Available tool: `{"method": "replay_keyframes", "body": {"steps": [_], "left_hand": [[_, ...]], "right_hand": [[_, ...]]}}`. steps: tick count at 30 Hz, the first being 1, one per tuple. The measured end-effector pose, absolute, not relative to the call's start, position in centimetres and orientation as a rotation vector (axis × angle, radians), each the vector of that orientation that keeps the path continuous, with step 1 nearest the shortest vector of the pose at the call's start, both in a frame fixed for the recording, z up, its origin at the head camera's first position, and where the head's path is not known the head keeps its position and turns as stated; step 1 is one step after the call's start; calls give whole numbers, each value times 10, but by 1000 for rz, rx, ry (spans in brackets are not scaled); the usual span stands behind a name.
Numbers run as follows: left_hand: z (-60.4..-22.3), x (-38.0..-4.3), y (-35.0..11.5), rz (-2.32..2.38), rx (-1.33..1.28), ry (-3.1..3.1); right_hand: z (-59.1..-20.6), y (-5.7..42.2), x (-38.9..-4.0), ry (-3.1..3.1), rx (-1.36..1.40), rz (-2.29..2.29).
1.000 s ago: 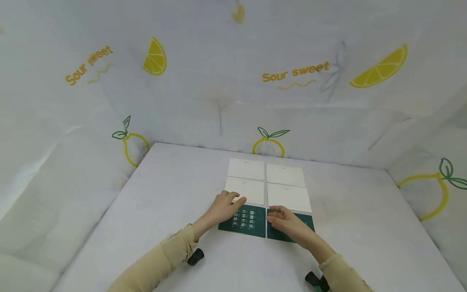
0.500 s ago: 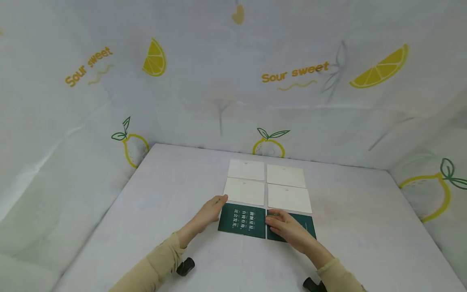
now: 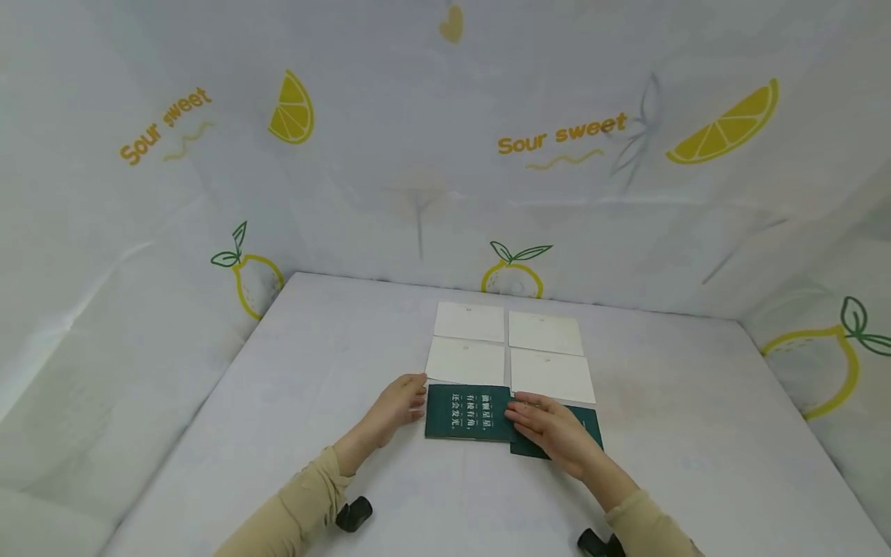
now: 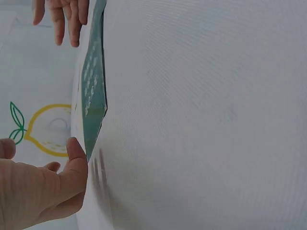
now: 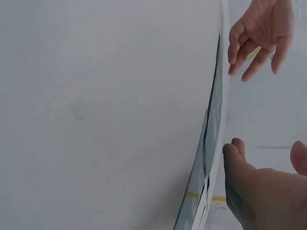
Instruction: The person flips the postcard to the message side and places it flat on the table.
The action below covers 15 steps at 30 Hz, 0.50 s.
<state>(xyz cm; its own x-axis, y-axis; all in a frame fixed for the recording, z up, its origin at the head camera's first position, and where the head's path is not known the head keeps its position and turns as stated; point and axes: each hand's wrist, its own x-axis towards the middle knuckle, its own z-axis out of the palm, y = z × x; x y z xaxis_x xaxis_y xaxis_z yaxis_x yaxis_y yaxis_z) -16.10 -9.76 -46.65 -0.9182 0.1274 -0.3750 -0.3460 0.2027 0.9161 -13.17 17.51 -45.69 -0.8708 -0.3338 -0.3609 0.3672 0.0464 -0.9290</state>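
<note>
Two dark green cards lie side by side on the table. White Chinese characters cover the left green card (image 3: 466,413), whose right end overlaps the right green card (image 3: 588,422). My left hand (image 3: 397,410) is at the left card's outer end, fingers loosely extended; in the left wrist view that hand (image 4: 48,187) is beside the card's corner, contact unclear. My right hand (image 3: 553,433) lies over the right card, hiding much of it, with fingertips at the overlap. Its fingers look fairly straight in the right wrist view, where the hand (image 5: 264,191) is nearest.
Behind the green cards lie white cards in two columns, among them a near-left one (image 3: 465,361) and a near-right one (image 3: 551,376). Black objects (image 3: 355,514) are below the wrists. A white printed curtain (image 3: 390,170) surrounds the white table (image 3: 334,340).
My left hand has moved from over the left green card to its outer end. That card has shifted right and turned slightly, now overlapping the right card. My right hand has barely moved.
</note>
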Motion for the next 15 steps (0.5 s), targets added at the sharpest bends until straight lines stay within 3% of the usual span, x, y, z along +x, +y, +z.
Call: {"method": "replay_keyframes", "body": {"steps": [15], "left_hand": [[-466,-156,-96,1713,-184,2177]], "right_hand": [[-453,165,-131,2003,148,-1811]]}}
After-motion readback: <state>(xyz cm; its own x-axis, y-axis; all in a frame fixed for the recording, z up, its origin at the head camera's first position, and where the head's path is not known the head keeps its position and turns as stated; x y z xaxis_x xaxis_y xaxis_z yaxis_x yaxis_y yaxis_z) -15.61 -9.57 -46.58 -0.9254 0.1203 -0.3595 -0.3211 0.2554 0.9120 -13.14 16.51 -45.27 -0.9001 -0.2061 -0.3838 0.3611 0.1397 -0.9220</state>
